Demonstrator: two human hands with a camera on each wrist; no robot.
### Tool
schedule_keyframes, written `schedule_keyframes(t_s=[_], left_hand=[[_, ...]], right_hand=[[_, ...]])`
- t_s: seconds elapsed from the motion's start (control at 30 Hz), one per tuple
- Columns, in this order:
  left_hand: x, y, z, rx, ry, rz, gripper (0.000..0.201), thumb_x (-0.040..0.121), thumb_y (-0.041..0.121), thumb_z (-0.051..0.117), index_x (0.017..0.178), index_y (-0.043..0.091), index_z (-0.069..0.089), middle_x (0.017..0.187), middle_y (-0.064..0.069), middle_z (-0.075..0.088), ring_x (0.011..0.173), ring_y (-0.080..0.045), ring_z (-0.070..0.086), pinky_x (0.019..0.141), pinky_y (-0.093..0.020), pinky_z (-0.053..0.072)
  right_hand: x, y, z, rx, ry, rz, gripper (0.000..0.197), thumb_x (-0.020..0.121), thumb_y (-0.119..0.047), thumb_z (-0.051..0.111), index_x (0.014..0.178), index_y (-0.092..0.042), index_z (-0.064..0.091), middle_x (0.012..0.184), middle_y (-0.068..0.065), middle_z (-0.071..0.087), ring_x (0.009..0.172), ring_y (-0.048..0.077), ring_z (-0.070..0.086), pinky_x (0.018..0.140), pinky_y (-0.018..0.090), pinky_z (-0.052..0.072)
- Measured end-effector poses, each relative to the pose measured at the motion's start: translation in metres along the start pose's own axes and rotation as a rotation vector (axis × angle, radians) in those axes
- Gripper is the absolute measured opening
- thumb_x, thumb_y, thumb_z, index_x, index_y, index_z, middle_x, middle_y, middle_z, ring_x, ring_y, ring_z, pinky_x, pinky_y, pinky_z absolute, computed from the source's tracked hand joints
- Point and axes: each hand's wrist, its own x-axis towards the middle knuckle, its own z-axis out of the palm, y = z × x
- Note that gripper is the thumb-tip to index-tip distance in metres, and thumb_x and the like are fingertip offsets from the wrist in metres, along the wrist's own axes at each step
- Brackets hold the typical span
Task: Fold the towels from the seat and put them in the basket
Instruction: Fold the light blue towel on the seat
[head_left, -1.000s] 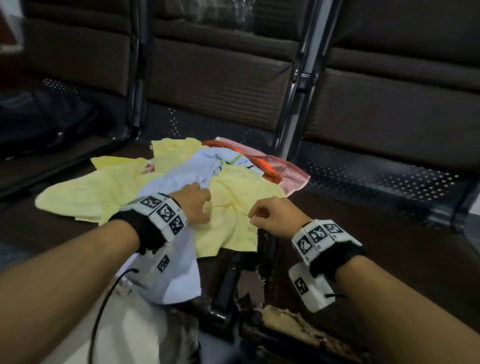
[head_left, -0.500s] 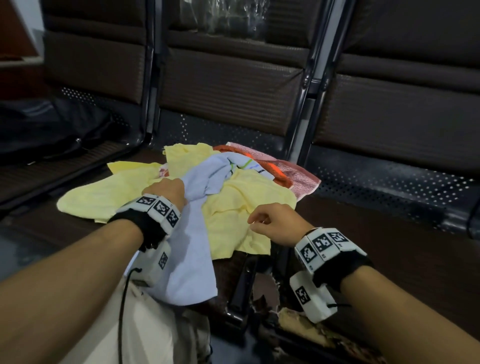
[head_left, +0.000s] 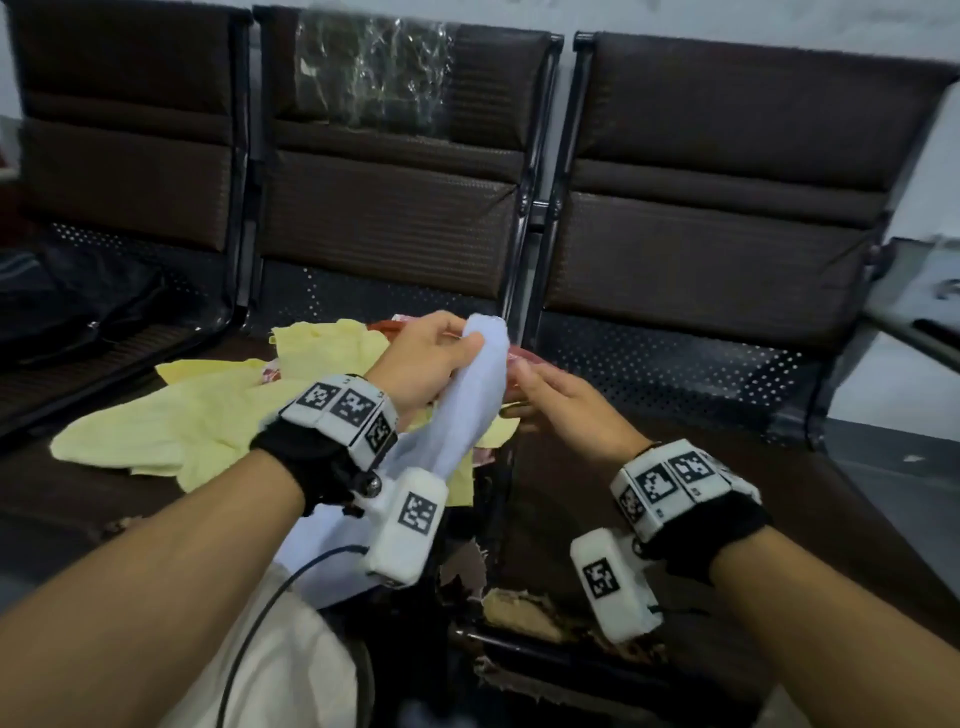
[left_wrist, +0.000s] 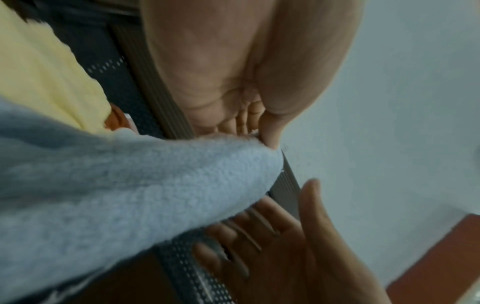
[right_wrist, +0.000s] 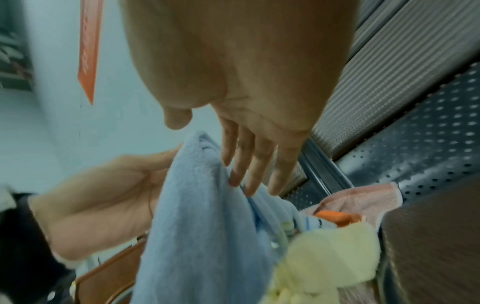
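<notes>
Item: blue towel (head_left: 470, 415). Location: raised above the towel pile (head_left: 208, 431) on the middle seat (head_left: 88, 499) of the bench; its lower part hangs down toward the seat's front edge, nearer the person than the pile.

Left hand (head_left: 426, 364): grip closed on the top of the blue towel, thumb pressing the bunched cloth against the fingers.

Right hand (head_left: 571, 410): grip open, fingers (right_wrist: 242, 164) straight and just touching the right side of the blue towel; it holds nothing.

Pile: yellow towels, with an orange towel (right_wrist: 335, 218) and a pink towel (right_wrist: 363, 195) on the far side of the pile. Basket: not in view.

Step in hand, as judged: lifting one towel free of the pile and finding its edges.

Handling notes: the cloth is gathered, not spread. The right hand would do well to run down the hem from the left grip to the next corner, pinch there, then draw both hands apart so the towel hangs flat. Lift high enough that the tail clears the pile, since soft terry may drag a yellow towel off the seat. Fold only once two corners are held level.
</notes>
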Motion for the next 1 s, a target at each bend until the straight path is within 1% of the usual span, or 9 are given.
schedule_keyframes(t_s=[0.07,0.2,0.4,0.53,0.63,0.7,0.77,0.87,1.0], left_hand=[[-0.002,0.013,0.024,-0.065,-0.039,0.038,0.012,0.092,0.018,0.057,0.1,0.009,0.058,0.097,-0.013,0.063,0.092,-0.026,0.059,0.085,-0.045,0.048],[-0.003,0.038,0.064,-0.289,-0.107,0.104,0.016,0.092,0.01,0.055,0.106,0.003,0.054,0.095,-0.014,0.063,0.091,-0.023,0.061,0.084,-0.037,0.051],[0.012,0.035,0.086,-0.237,-0.197,0.15,0.01,0.09,0.009,0.059,0.098,0.003,0.062,0.082,-0.001,0.067,0.073,-0.008,0.065,0.065,-0.024,0.055],[0.024,-0.009,0.086,0.23,-0.221,0.183,0.007,0.089,0.013,0.06,0.089,0.009,0.066,0.085,0.0,0.066,0.08,-0.012,0.062,0.078,-0.033,0.05],[0.034,-0.026,0.086,0.392,-0.365,0.23,0.039,0.086,0.008,0.064,0.123,0.015,0.055,0.121,0.006,0.057,0.112,-0.005,0.054,0.094,-0.021,0.043],[0.036,-0.029,0.091,0.352,-0.499,0.249,0.051,0.086,0.003,0.063,0.134,0.012,0.048,0.128,0.007,0.055,0.115,0.002,0.051,0.096,-0.014,0.041],[0.037,-0.031,0.097,0.373,-0.55,0.307,0.036,0.085,0.001,0.063,0.12,0.007,0.061,0.108,0.004,0.066,0.095,0.006,0.059,0.084,-0.013,0.046],[0.035,-0.032,0.104,0.486,-0.494,0.381,0.017,0.082,0.011,0.07,0.099,0.009,0.07,0.087,-0.002,0.07,0.078,-0.007,0.061,0.072,-0.026,0.05],[0.034,-0.03,0.107,0.569,-0.409,0.471,0.018,0.071,0.012,0.077,0.082,0.017,0.064,0.07,0.008,0.062,0.062,0.002,0.053,0.056,-0.013,0.041]], right_hand=[[-0.008,-0.008,-0.02,0.025,0.103,-0.083,0.031,0.093,-0.033,0.054,0.112,-0.01,0.062,0.103,0.003,0.067,0.094,0.015,0.065,0.082,0.032,0.053],[-0.017,-0.027,-0.063,-0.031,0.284,-0.288,0.011,0.088,-0.009,0.064,0.099,-0.005,0.064,0.087,0.004,0.068,0.074,0.001,0.063,0.062,0.015,0.048],[-0.027,-0.013,-0.103,-0.09,0.319,-0.405,0.022,0.086,0.007,0.059,0.1,-0.008,0.067,0.09,0.006,0.068,0.084,0.01,0.062,0.08,0.022,0.048],[-0.034,0.026,-0.105,-0.284,0.161,-0.255,0.021,0.086,0.006,0.058,0.099,-0.004,0.071,0.097,0.006,0.072,0.092,0.011,0.063,0.088,0.028,0.05],[-0.037,0.038,-0.107,-0.354,-0.031,-0.215,0.027,0.088,0.005,0.056,0.107,-0.007,0.07,0.102,0.001,0.071,0.097,0.008,0.063,0.089,0.019,0.049],[-0.039,0.04,-0.11,-0.303,-0.07,-0.207,0.028,0.089,0.004,0.056,0.106,-0.014,0.07,0.102,-0.001,0.071,0.096,0.005,0.064,0.088,0.018,0.048],[-0.039,0.043,-0.115,-0.219,-0.038,-0.147,0.027,0.088,0.001,0.057,0.097,-0.019,0.072,0.097,0.0,0.072,0.094,0.008,0.065,0.088,0.025,0.051],[-0.041,0.045,-0.115,-0.18,-0.021,-0.079,0.011,0.087,-0.011,0.064,0.09,-0.017,0.073,0.088,-0.001,0.072,0.083,0.006,0.064,0.079,0.022,0.052],[-0.042,0.042,-0.113,-0.274,0.014,-0.122,0.009,0.079,-0.008,0.074,0.085,-0.009,0.068,0.079,-0.001,0.067,0.07,0.002,0.06,0.067,0.014,0.048]])
